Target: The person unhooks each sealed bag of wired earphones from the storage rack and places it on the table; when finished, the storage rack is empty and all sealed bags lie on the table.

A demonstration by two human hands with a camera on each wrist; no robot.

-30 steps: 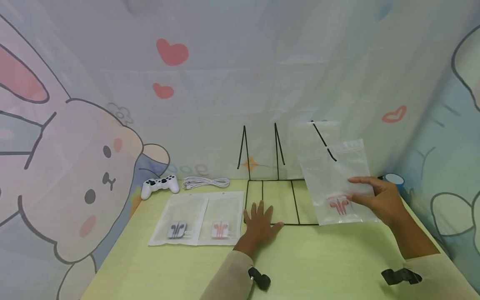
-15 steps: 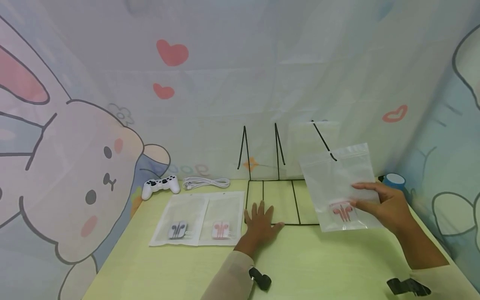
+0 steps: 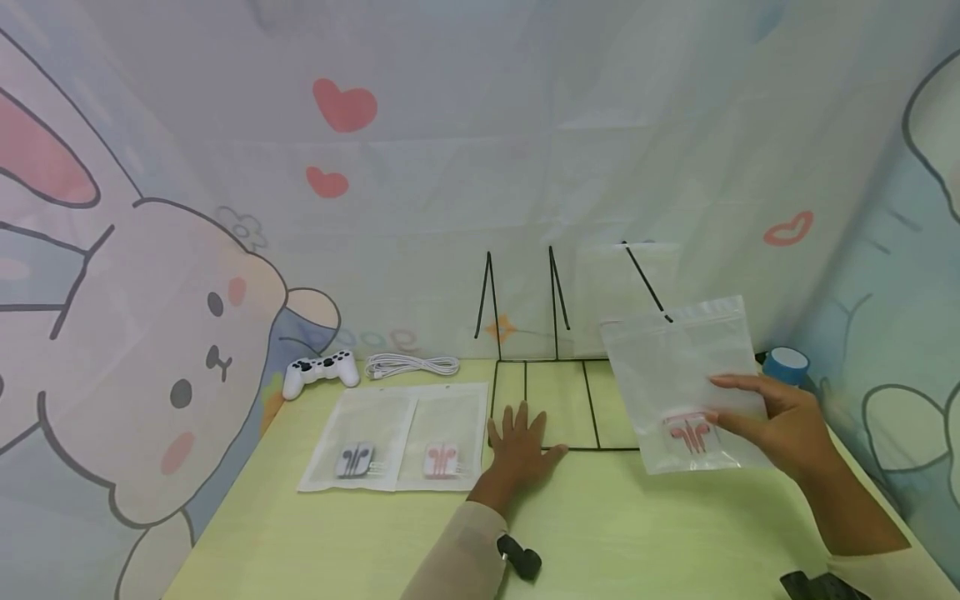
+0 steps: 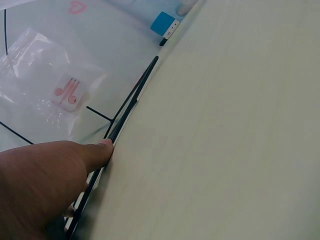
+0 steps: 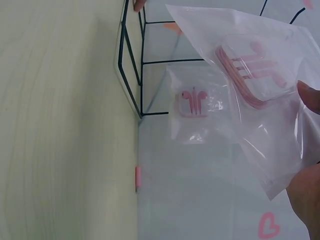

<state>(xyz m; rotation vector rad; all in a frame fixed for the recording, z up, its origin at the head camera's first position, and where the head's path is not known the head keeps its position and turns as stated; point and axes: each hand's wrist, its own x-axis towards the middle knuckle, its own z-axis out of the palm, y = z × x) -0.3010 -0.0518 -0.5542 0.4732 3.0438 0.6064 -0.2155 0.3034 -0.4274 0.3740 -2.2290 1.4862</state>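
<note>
Nearest on the surface (image 3: 615, 533), the left hand (image 3: 521, 450) lies with fingers spread over the front of a black wire rack (image 3: 615, 449), its thumb along the front bar; this probably steadies a light frame that could slide or tip. To its left, two zip-lock bags (image 3: 450, 417) lie flat side by side, one showing grey earphones (image 3: 355, 459), the other pink, so their contents are easy to tell apart.

The right hand (image 3: 780, 425) pinches the lower right side of a raised zip-lock bag (image 3: 660, 367), close to its boxed pink earphones (image 3: 689, 435), where most of the weight likely sits. The bag's top edge meets the tip of the right hook (image 3: 645, 278); whether the wire passes through it cannot be told. Farther back on that hook hangs another bag (image 5: 187, 131).

Along the backdrop, a white game controller (image 3: 320, 372) and a coiled white cable (image 3: 411, 365) sit well apart from both hands, perhaps simply kept aside.
</note>
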